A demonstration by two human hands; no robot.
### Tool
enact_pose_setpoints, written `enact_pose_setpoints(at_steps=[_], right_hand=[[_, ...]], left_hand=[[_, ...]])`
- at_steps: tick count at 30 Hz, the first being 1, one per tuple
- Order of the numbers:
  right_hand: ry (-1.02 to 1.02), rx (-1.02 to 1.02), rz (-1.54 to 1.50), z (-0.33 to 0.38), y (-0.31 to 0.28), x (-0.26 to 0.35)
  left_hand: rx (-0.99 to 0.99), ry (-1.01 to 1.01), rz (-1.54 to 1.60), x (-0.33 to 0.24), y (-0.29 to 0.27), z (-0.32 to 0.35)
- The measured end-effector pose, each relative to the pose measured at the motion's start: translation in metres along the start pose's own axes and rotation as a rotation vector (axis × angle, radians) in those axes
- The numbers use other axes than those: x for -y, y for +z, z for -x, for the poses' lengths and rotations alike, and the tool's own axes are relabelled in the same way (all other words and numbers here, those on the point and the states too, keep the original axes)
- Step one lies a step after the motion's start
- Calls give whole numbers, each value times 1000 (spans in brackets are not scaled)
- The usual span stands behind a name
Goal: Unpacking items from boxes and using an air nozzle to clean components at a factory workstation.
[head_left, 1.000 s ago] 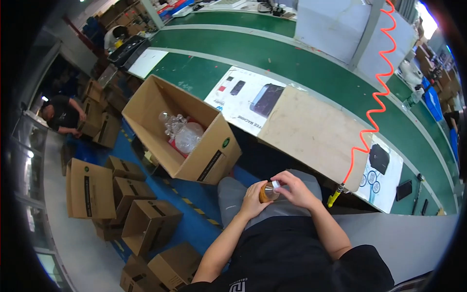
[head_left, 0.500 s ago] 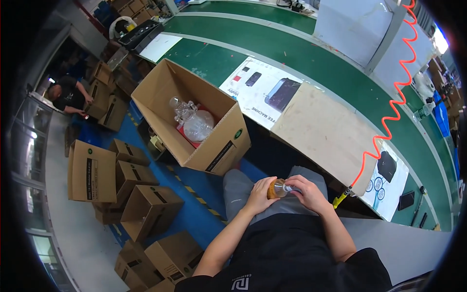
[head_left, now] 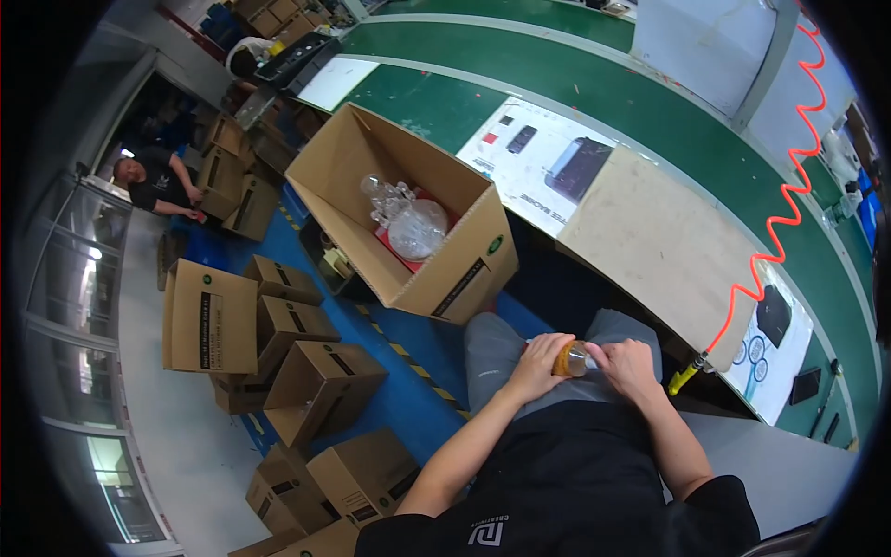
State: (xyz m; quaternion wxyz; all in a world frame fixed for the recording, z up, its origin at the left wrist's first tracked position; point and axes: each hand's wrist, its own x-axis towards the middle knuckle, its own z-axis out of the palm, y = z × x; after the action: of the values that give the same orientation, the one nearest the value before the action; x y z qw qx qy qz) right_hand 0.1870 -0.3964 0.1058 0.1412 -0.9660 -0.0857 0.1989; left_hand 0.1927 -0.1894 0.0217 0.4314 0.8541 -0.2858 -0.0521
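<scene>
Over my lap, my left hand (head_left: 537, 366) is wrapped round a small see-through bottle (head_left: 576, 359) with an amber-brown body. The bottle lies tilted, its narrow end pointing right. My right hand (head_left: 627, 369) is closed on that narrow end, thumb along it; the fingers cover whatever tops it. Just beyond my knees stands an open cardboard box (head_left: 473, 269). Inside it, several clear plastic bottles or bags (head_left: 414, 230) lie on something red.
Several cardboard boxes (head_left: 320, 390) stand on the blue floor to the left. A green workbench (head_left: 418, 102) carries cardboard sheets (head_left: 650, 223). At right hangs a red coiled air hose (head_left: 775, 223) with a yellow air gun (head_left: 685, 375). A co-worker (head_left: 162, 181) handles boxes far left.
The whole scene has shifted to the right in the picture as my head turned. My right hand has closed further over the bottle's narrow end; the left keeps its hold.
</scene>
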Motion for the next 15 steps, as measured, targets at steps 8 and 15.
enact_pose_setpoints(at_steps=[8, 15], right_hand=[[-306, -251, -393, 15, -7, -9], [-125, -328, -253, 13, 12, -4]], left_hand=[[-46, -43, 7, 1, -3, 3], [-22, -12, 25, 0, 0, 0]])
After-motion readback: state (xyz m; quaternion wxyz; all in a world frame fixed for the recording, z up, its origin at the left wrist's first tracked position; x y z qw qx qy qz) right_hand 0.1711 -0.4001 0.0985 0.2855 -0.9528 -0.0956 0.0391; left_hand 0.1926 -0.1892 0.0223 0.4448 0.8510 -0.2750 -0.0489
